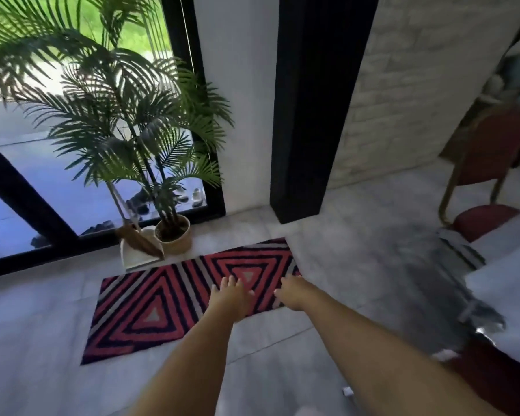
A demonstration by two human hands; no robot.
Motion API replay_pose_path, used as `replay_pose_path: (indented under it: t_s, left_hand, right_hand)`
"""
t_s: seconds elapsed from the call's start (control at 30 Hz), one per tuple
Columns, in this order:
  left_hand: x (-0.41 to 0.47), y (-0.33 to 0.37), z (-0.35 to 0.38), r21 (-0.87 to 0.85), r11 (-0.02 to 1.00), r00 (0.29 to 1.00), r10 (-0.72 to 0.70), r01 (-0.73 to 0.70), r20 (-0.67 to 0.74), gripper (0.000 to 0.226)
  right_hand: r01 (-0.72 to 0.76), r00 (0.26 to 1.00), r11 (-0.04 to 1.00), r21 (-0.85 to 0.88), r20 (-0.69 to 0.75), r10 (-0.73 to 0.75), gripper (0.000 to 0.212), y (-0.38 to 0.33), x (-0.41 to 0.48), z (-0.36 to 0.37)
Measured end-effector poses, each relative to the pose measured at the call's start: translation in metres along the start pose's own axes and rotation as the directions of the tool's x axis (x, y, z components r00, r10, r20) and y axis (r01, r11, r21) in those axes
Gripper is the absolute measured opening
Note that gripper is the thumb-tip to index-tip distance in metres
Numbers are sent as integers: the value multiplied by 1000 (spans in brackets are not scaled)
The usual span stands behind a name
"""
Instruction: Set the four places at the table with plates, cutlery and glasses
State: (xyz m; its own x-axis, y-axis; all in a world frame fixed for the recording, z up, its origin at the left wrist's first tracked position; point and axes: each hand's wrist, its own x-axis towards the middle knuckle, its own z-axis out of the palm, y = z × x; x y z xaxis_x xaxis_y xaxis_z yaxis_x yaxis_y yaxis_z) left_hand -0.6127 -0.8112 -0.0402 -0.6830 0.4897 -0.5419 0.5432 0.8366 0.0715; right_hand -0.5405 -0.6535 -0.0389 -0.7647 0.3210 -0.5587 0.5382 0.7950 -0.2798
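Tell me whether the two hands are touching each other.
Apart. The head view shows the left hand and right hand outstretched with a strip of red patterned rug between them.

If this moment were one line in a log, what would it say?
left hand: open, empty | right hand: open, empty | both stretched over striped rug | no plates, cutlery or glasses in view | potted palm by window

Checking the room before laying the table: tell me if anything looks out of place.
Nothing looks damaged or spilled. A dustpan leans beside the potted palm by the patterned rug. Both hands, left and right, are empty.
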Motion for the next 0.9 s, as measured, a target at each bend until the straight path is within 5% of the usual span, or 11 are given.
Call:
replay_pose_path:
  t_s: [0.3, 0.47, 0.63, 0.9]
  left_hand:
    - [119, 57, -53, 124, 978, 986, 160, -165, 50, 55]
    - [187, 109, -94, 160, 958, 971, 225, -236, 84, 54]
    - [241, 169, -137, 112, 933, 939, 344, -343, 7, 49]
    - [316, 249, -183, 142, 892, 903, 422, -429, 80, 61]
  right_hand:
    - [-136, 991, 975, 174, 36, 131, 25, 61, 75, -54]
    - [-185, 983, 961, 206, 34, 182, 49, 109, 116, -107]
    - [-193, 980, 954, 231, -6, 199, 44, 164, 149, -155]
    - [-329, 929, 911, 248, -90, 360, 51, 234, 190, -201]
